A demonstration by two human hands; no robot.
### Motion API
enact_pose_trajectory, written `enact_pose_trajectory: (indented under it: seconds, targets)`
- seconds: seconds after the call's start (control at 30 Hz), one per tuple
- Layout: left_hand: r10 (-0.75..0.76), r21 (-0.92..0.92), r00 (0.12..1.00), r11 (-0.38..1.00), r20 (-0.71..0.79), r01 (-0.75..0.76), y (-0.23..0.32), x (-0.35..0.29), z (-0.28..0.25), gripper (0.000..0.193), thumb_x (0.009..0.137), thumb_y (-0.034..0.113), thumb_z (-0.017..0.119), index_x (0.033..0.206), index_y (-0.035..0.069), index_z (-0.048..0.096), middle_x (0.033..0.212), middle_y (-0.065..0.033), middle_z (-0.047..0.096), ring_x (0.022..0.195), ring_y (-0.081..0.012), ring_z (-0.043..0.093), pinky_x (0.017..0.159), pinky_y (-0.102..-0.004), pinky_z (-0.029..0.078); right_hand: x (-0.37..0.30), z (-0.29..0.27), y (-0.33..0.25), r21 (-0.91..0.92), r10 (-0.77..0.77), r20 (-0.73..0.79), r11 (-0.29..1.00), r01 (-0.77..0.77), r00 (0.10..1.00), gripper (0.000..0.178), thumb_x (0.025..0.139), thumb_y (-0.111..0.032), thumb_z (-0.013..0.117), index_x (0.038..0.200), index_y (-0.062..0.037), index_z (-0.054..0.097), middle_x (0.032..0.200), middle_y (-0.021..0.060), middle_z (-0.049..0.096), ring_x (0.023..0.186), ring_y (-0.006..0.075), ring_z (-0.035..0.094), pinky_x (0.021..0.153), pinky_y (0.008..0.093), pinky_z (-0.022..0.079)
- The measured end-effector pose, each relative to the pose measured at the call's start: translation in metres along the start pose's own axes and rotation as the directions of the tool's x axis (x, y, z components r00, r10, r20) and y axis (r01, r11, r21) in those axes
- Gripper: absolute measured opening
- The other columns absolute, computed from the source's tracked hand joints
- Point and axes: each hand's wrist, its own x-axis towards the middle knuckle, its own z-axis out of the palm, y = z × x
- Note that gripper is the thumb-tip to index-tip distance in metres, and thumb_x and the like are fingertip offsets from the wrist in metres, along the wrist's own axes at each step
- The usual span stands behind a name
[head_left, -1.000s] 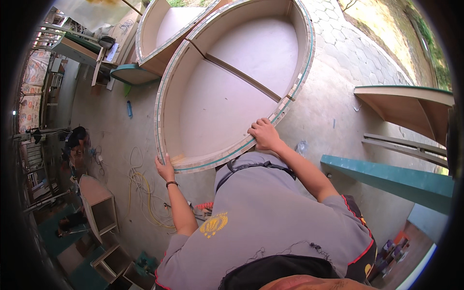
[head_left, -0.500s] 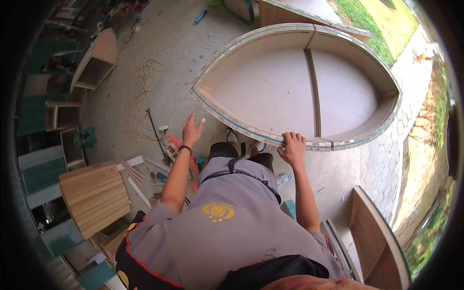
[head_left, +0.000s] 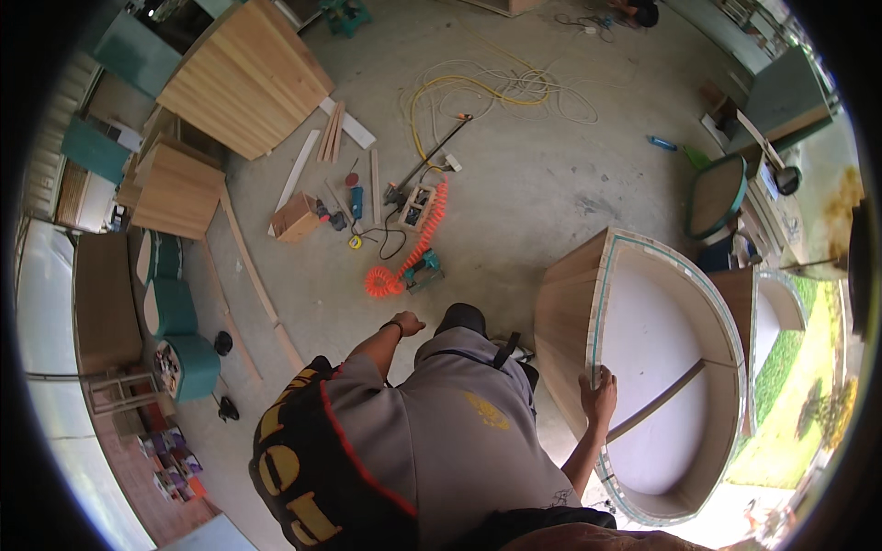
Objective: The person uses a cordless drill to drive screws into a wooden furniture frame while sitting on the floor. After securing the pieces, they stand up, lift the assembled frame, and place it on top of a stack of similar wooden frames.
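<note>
My right hand is on the rim of a large eye-shaped wooden cabinet, its fingers hooked over the edge. The cabinet has a pale interior, a curved wall with a teal line along its rim, and one divider across it. My left hand hangs over the floor beside my leg, fingers curled, with nothing visible in it. Nearest to that hand lie a teal power tool and a coiled orange air hose.
Ahead, yellow and white cables sprawl over the concrete. Wood strips, a wooden box and a tape measure lie to the left. Wooden panels stand far left, teal-sided pieces lower. Another person is at the far edge.
My view has swung left, so the cabinet now appears at the right. My left hand has drawn back from near the cabinet's tip and its fingers have curled. The right hand remains on the rim.
</note>
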Motion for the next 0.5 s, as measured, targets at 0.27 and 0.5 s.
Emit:
enact_pose_trajectory:
  seconds: [0.27,0.5]
  targets:
    - [0.108,-0.334,0.965,0.924,-0.241,-0.187,-0.057,0.001,0.025,0.047,0.093,0.051,0.061,0.108,0.009,0.075,0.114,-0.0170,0.073,0.109,-0.0328,0.069,0.096,-0.0424,0.052,0.084,0.049,-0.056,-0.098,0.023,-0.133,0.995,-0.036,0.991,0.063,0.089,-0.046,0.072,0.124,0.0042,0.058,0.115,0.0266,0.064,0.109,0.0449,0.061,0.091,0.0515,0.050]
    - [-0.061,-0.815,0.830,0.242,-0.555,-0.527,-0.110,-0.036,-0.088,0.051,0.095,0.033,0.070,0.134,0.002,0.059,0.117,-0.0120,0.073,0.108,-0.0191,0.069,0.091,-0.0318,0.053,0.141,0.059,-0.071,-0.077,0.148,-0.281,0.981,-0.177,0.948,0.071,0.088,-0.052,0.070,0.133,0.0017,0.056,0.124,0.0303,0.059,0.111,0.0449,0.061,0.092,0.0512,0.051]
